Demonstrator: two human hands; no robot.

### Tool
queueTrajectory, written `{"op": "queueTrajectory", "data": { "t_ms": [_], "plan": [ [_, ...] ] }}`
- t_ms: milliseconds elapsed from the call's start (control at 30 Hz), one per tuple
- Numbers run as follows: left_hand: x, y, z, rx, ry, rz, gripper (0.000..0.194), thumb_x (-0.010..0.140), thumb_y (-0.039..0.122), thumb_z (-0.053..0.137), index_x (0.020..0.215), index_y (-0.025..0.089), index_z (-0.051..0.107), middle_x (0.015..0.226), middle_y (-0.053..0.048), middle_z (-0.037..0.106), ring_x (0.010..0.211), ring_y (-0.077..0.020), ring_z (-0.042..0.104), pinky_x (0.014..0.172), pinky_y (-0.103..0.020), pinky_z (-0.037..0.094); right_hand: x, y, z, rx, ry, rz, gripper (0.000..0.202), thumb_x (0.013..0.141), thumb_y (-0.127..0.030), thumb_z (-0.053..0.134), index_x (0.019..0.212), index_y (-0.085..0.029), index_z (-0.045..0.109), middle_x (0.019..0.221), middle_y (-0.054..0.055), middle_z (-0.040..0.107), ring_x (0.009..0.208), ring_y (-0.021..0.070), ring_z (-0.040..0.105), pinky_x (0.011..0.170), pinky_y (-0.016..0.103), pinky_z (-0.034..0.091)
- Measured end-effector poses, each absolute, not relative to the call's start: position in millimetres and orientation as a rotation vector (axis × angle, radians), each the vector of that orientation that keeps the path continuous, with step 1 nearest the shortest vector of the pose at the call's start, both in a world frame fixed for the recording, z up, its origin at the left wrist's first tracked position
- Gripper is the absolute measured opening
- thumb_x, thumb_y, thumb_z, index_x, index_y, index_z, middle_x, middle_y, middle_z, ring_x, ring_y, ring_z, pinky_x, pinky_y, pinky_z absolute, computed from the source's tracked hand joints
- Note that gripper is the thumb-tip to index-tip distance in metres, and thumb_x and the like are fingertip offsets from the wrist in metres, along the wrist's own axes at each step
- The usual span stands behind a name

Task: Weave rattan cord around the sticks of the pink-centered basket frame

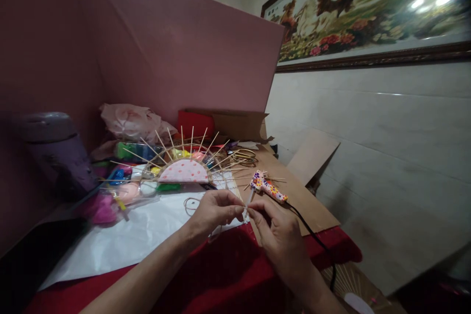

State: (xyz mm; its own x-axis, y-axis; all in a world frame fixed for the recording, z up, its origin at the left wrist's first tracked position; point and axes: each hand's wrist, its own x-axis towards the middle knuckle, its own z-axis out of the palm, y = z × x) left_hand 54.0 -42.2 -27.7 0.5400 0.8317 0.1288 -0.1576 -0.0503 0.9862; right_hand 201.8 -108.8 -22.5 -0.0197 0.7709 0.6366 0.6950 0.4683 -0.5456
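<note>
My left hand and my right hand meet fingertip to fingertip over the front of the table. Each is closed in a pinch, and what sits between the fingertips is small, pale and mostly hidden. A thin brownish string curls on the white sheet beside my left hand, and part of a strand shows under that hand. Just beyond my right hand lies a hot glue gun with a flower pattern, its black cord trailing right. Behind my hands stands a half-round piece with pink-spotted white fabric and thin sticks fanning out.
Bags of coloured clay spread left, near a purple bottle. White sheeting and brown cardboard cover parts of the red cloth. Gold-handled scissors lie behind. A pink partition and tiled wall bound the table.
</note>
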Motion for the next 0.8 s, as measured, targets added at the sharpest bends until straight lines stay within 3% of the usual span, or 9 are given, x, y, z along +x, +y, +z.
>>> {"op": "queueTrajectory", "data": {
  "t_ms": [367, 800],
  "plan": [
    [54.0, -41.6, -33.0, 1.447, 0.708, 0.809, 0.031, 0.069, 0.044, 0.064, 0.071, 0.013, 0.062, 0.053, 0.001, 0.055, 0.041, -0.0052, 0.035, 0.041, -0.020, 0.022, 203.2, -111.0, -27.2, -1.235, -1.719, -0.140, 0.011, 0.086, -0.014, 0.046, 0.082, -0.019, 0.055, 0.079, 0.004, 0.059, 0.075, 0.0172, 0.056, 0.067, 0.028, 0.044],
    [55.2, -43.8, -29.0, 1.486, 0.699, 0.821, 0.028, 0.071, 0.040, 0.063, 0.072, 0.012, 0.063, 0.055, 0.000, 0.056, 0.044, -0.0055, 0.038, 0.042, -0.020, 0.024, 195.6, -106.9, -36.2, -1.212, -1.745, -0.198, 0.017, 0.086, -0.012, 0.045, 0.086, -0.016, 0.061, 0.071, 0.004, 0.066, 0.064, 0.0149, 0.063, 0.058, 0.024, 0.046]
  ]
}}
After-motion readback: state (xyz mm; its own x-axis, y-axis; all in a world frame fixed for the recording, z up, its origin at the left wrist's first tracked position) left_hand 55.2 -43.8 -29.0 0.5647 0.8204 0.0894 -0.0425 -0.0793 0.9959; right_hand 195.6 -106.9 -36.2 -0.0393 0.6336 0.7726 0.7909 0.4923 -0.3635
